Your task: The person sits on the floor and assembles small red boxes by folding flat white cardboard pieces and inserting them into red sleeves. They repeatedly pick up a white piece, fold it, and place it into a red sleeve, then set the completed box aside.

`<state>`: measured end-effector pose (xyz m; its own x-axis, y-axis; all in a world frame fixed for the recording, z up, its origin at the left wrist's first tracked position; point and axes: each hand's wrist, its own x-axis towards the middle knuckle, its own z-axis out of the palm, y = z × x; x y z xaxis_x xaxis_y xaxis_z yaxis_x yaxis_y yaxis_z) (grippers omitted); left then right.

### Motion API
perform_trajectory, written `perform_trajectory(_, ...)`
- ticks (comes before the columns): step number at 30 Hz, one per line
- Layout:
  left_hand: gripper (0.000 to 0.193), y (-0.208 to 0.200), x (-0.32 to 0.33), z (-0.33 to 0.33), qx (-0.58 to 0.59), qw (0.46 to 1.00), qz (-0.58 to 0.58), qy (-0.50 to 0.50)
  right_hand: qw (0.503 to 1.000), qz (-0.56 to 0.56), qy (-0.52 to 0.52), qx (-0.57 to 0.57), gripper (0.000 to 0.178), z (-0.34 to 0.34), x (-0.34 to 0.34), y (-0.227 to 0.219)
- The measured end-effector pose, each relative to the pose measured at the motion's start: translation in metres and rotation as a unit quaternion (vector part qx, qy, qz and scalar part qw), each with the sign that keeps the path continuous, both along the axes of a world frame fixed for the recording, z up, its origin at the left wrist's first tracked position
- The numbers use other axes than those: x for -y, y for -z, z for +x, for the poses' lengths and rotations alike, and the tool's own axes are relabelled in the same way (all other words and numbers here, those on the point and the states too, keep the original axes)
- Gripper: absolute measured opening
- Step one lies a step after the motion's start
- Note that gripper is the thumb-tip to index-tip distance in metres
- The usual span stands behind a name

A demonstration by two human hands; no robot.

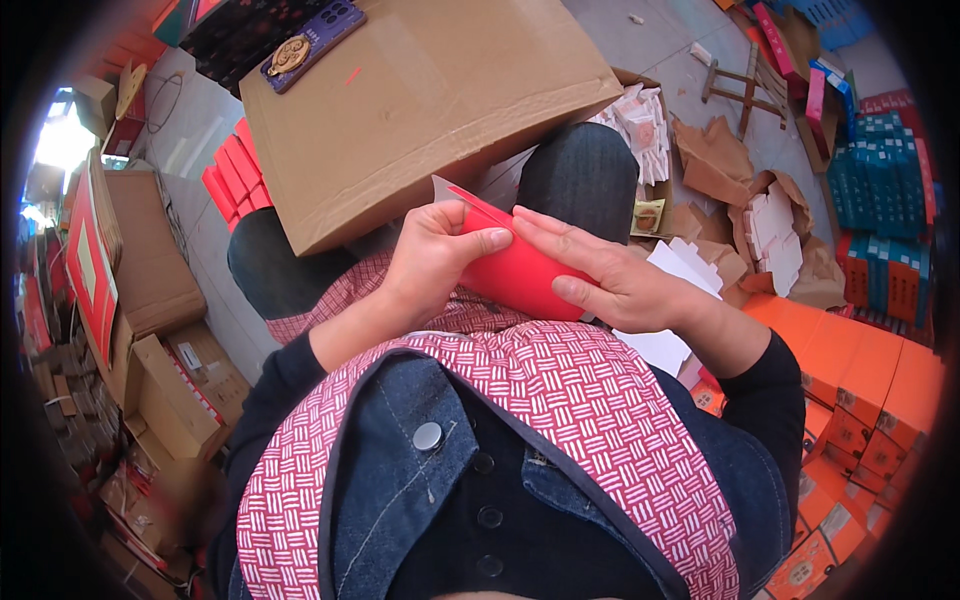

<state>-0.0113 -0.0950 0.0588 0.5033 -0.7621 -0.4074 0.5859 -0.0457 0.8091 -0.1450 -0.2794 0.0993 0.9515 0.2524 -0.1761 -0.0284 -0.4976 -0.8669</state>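
A bent sheet of red paper or thin card [515, 275], with a whitish flap at its upper left corner, is held between my two hands above my lap. My left hand [425, 250] is closed on its upper left edge, thumb on the red face. My right hand [615, 280] grips its right side, with straight fingers along the upper edge and the thumb lower down on the red face. Whether the sheet is a box blank or an envelope I cannot tell.
A large brown carton [420, 90] stands in front of my knees, with a purple patterned phone [312, 42] on it. Several red boxes [238, 170] are at its left. Right of me are white sheets [690, 265], a carton of white packets [640, 130] and stacked orange boxes [850, 360].
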Motion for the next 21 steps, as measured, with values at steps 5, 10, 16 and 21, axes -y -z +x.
perform_trajectory(5,0.024,-0.038,0.008,0.043,0.543,0.834,0.004,-0.1,0.972,0.157,0.167,0.043,0.075,0.034,0.008,-0.012)
perform_trajectory(10,0.064,-0.023,-0.02,0.095,0.475,0.83,0.057,-0.286,0.912,0.19,0.254,0.261,0.08,0.087,-0.007,-0.003)
perform_trajectory(16,0.073,-0.023,-0.036,0.085,0.31,0.912,-0.091,-0.252,0.903,0.284,0.247,0.208,0.076,0.102,-0.061,0.021)
perform_trajectory(21,0.063,-0.011,-0.045,0.071,0.309,0.919,-0.137,-0.201,0.894,0.286,0.243,0.246,0.051,0.126,-0.042,0.034)
